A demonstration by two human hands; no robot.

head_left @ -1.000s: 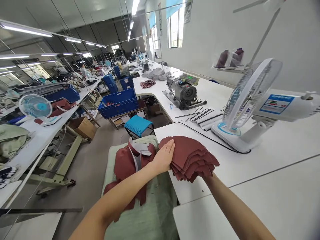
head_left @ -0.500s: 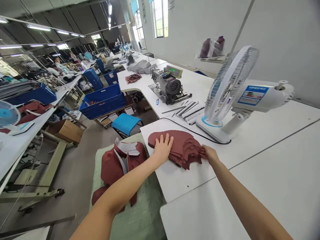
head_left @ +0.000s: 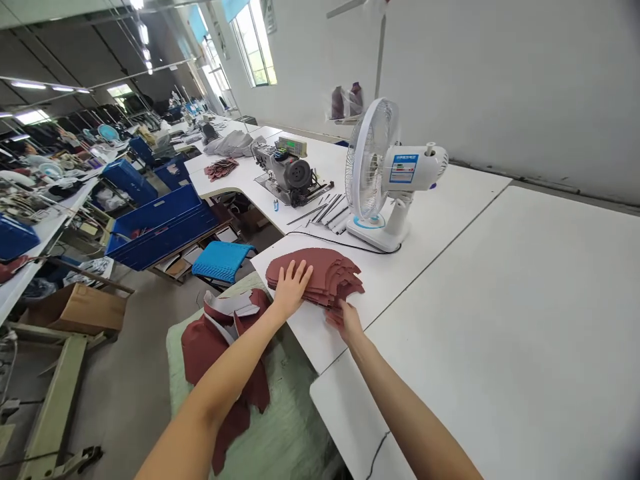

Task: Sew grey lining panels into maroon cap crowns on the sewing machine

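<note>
A stack of dark red cut fabric pieces [head_left: 327,270] lies on the white table [head_left: 500,300] near its left edge. My left hand [head_left: 291,288] rests flat on the stack's left side, fingers spread. My right hand [head_left: 344,318] touches the stack's near edge, its fingers at the lower layers; whether they grip a piece is unclear. Left of the table, more dark red fabric with grey strips [head_left: 220,333] lies on a pale green covered surface [head_left: 280,433].
A white desk fan [head_left: 387,170] stands just behind the stack, its black cord running along the table. A sewing machine [head_left: 287,170] and metal strips [head_left: 325,212] sit farther back. Blue crates [head_left: 160,223], a blue stool [head_left: 220,260] and a cardboard box [head_left: 75,308] fill the aisle.
The stack was set down and flattened on the table. My right hand came from under it to its near edge. My view swung right and back.
</note>
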